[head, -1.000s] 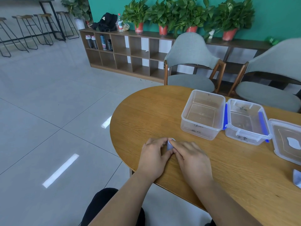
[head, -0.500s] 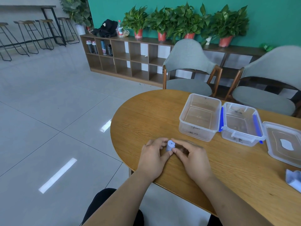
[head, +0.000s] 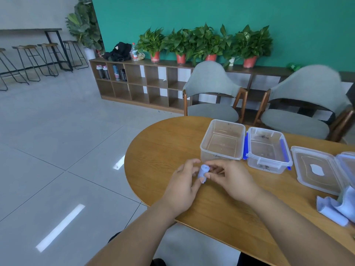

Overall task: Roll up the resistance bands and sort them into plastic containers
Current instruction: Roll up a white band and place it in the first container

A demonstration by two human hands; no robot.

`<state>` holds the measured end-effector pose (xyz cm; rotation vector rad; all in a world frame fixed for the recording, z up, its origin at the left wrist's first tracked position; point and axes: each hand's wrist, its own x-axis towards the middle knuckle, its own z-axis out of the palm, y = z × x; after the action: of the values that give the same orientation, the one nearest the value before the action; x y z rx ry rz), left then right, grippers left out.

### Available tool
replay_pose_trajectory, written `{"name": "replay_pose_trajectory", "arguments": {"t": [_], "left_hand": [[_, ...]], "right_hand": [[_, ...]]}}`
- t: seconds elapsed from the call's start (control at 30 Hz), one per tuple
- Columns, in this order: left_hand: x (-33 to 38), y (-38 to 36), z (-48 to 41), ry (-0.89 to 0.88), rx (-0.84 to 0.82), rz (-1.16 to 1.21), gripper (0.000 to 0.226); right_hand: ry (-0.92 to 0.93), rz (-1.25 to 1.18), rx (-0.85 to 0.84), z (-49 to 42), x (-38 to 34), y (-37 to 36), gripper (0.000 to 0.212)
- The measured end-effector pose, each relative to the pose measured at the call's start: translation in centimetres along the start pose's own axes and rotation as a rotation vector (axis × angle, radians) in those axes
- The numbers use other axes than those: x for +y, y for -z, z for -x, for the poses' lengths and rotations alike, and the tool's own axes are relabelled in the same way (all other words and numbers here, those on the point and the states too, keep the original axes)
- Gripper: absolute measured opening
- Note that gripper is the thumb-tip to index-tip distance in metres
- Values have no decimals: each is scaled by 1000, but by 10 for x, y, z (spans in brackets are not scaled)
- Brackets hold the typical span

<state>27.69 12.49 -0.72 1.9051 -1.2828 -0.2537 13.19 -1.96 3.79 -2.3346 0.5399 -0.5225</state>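
Teal wall (head: 211, 12), grey tiled floor (head: 48, 141)

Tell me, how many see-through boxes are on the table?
2. One plain plastic container stands on the left; a blue-clipped container stands right beside it. A lid lies further right; the cut-off piece at the frame edge could be another.

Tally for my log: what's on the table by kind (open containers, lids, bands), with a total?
Open clear containers: 2 (plain container, blue-clipped container)
Flat lid: 1; a further clear piece is cut off at the right edge and is not counted
Rolled band: 1, pinched between left hand and right hand
Loose band heap: 1; bands within cannot be counted
Total: 5
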Motion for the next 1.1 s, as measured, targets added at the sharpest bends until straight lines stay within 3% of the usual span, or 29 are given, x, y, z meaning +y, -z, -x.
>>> {"name": "replay_pose_trajectory", "arguments": {"t": [0.2,0.47,0.93,1.1], "left_hand": [[20,1,-20,-53,78,0,47],[38,3,-49,-62,207,-27,47],[44,-2,-99,6,305,-88,41],[44,-5,-116,44,361,-79,31]], "right_hand": [[40,143,-16,-10,-18,32,19],[-10,119,-54,-41,-38,66,15],[-69,256,-66,-95,-26,75,22],[-102,248,-16,-109,-25,73,37]]}}
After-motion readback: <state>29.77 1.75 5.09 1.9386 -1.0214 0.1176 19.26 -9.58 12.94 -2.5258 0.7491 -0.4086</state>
